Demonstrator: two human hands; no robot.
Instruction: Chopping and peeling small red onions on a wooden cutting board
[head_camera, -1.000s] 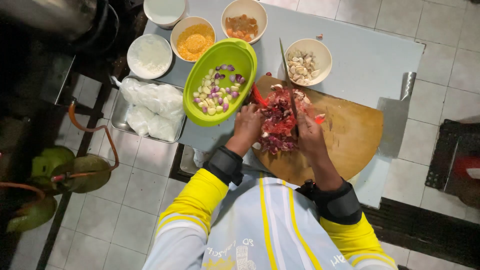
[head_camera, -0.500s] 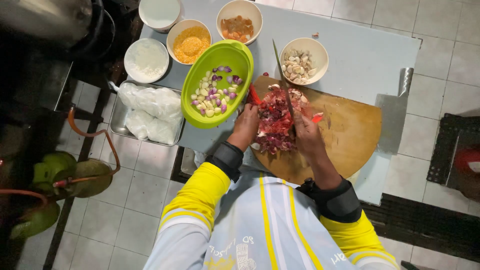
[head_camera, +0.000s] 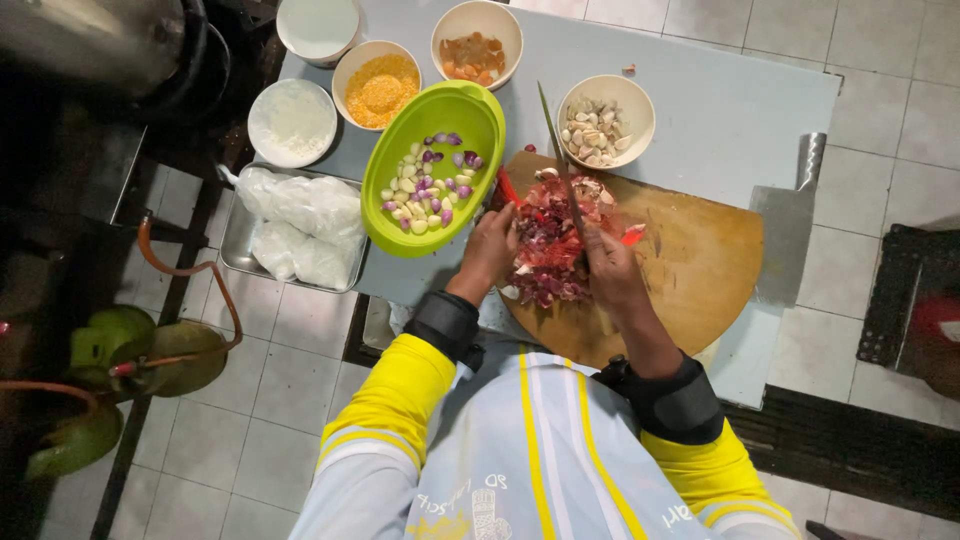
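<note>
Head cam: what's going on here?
A person is chopping a pile of red chillies on a round wooden board. The right hand holds a knife, blade raised over the pile; the left hand steadies the pile's edge. A green bowl of shallots and garlic sits beside the board, with smaller bowls behind.

Pale tiled floor (head_camera: 300, 400), grey-blue table (head_camera: 720, 110), dark mat (head_camera: 850, 450), dim left side
</note>
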